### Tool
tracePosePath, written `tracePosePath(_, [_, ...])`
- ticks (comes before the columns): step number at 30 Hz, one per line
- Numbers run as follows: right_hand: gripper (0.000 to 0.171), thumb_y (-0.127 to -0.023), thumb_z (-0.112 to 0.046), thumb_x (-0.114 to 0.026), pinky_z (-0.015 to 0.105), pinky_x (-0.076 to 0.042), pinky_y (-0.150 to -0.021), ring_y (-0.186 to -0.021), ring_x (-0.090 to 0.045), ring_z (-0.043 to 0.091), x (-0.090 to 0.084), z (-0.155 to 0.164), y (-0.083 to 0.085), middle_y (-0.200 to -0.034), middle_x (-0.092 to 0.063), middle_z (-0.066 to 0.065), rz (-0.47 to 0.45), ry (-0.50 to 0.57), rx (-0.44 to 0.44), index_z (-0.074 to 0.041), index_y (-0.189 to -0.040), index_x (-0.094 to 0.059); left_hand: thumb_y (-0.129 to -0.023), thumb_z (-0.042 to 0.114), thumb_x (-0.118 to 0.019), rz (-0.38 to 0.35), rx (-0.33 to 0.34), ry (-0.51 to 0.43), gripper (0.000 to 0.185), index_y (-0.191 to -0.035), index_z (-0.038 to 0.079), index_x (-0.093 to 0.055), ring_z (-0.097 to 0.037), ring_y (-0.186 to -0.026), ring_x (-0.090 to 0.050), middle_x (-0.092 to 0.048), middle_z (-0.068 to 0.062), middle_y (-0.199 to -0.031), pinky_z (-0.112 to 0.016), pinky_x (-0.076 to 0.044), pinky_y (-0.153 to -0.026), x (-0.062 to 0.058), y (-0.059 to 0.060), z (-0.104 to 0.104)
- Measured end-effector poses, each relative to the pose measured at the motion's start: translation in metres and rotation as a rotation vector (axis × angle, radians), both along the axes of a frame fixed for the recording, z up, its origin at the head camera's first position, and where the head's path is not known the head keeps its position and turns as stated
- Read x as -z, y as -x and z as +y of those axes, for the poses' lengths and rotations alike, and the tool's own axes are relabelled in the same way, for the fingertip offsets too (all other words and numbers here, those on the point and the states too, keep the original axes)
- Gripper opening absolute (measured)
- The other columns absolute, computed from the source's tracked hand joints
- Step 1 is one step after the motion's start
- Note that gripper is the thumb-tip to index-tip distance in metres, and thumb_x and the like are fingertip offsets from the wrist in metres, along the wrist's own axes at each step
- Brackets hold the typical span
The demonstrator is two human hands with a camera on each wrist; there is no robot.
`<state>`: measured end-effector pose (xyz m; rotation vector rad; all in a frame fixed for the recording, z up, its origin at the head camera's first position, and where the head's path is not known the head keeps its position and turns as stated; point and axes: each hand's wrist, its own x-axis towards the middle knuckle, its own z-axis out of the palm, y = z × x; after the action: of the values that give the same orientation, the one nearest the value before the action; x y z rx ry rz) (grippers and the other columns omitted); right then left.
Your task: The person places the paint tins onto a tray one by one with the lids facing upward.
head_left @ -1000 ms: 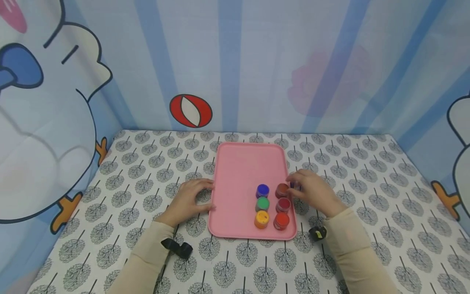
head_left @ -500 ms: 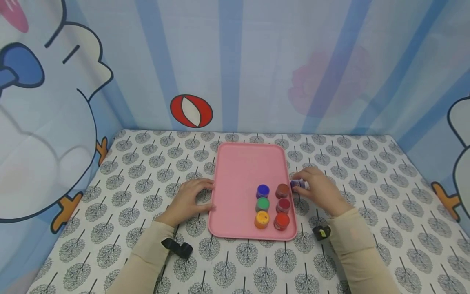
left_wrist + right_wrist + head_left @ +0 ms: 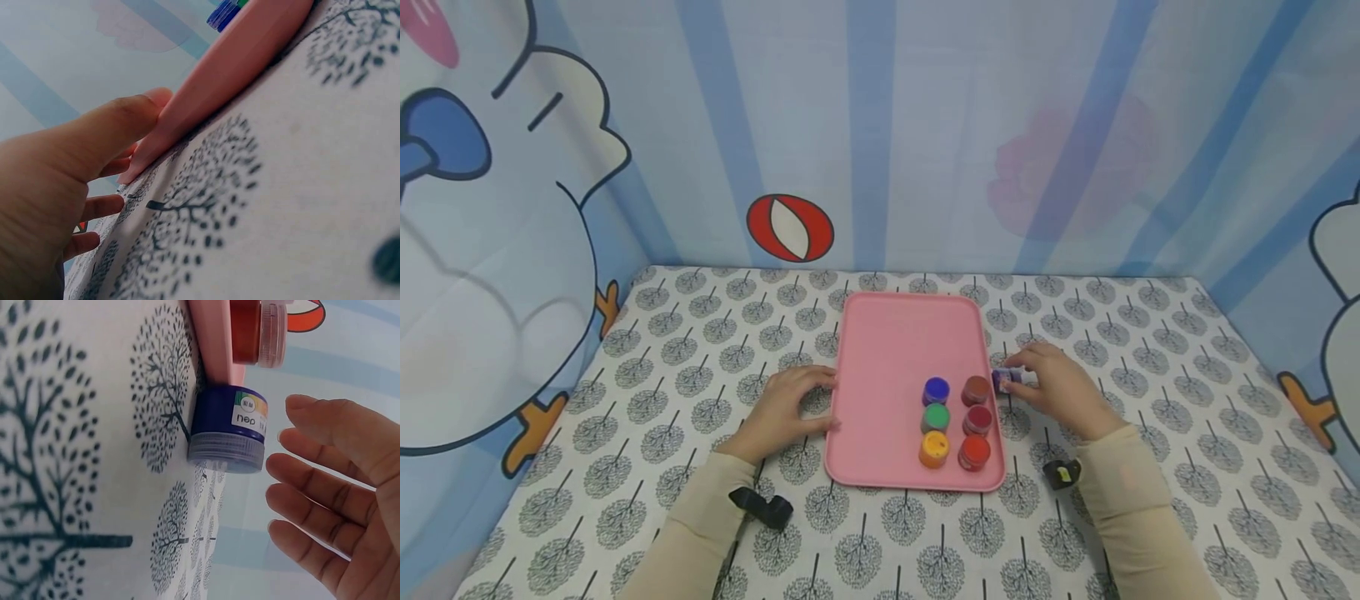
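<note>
A dark blue paint jar (image 3: 1003, 381) lies on its side on the cloth, against the right edge of the pink tray (image 3: 887, 342). In the right wrist view this paint jar (image 3: 212, 415) has a white label and a clear lid facing away from the tray. My right hand (image 3: 1062, 390) is beside it, thumb and fingers spread, with a gap between fingertips and jar in the wrist view. My left hand (image 3: 786, 410) rests at the tray's left edge; in the left wrist view its thumb (image 3: 134, 115) touches the rim.
On the tray stand two columns of paint jars: blue (image 3: 936, 390), green (image 3: 936, 418) and yellow (image 3: 934, 450), then brown (image 3: 976, 390), dark red (image 3: 977, 419) and red (image 3: 974, 452). A tree-patterned cloth (image 3: 700, 383) covers the table; a printed curtain (image 3: 925, 125) hangs behind.
My right hand has drawn back to the right from the tray's edge, leaving the dark blue jar more visible beside the rim. The left hand and the jars on the tray stay put.
</note>
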<state>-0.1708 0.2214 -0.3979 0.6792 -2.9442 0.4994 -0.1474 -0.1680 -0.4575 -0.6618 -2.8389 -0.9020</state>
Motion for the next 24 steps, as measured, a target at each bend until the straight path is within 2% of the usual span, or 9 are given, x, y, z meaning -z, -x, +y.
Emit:
tracePosePath(9, [0.037,-0.084,-0.022,-0.073,0.05,-0.054,-0.087,-0.098,-0.063,0.032,0.0034,0.0039,-0.0001,-0.112,-0.065,0.018,-0.035,-0.011,0.024,-0.002,-0.113,-0.065,-0.073,0.039,-0.08,0.026,0.004,-0.001,0.056,-0.122,0.017,-0.062,-0.029,-0.132,-0.047,-0.056,-0.004,-0.139,-0.056,-0.028,-0.115,0.0011,0.0,0.0001])
tracePosePath(24, [0.039,-0.081,-0.017,-0.074,0.049,-0.054,-0.084,-0.095,-0.063,0.033,0.008,0.0094,0.0023,-0.111,-0.066,0.019,-0.072,-0.03,0.031,0.0,-0.114,-0.064,-0.072,0.039,-0.081,0.024,-0.002,-0.004,0.057,-0.121,0.016,-0.062,-0.03,-0.131,-0.048,-0.057,-0.005,-0.138,-0.057,-0.028,-0.114,0.0001,-0.0004,0.0005])
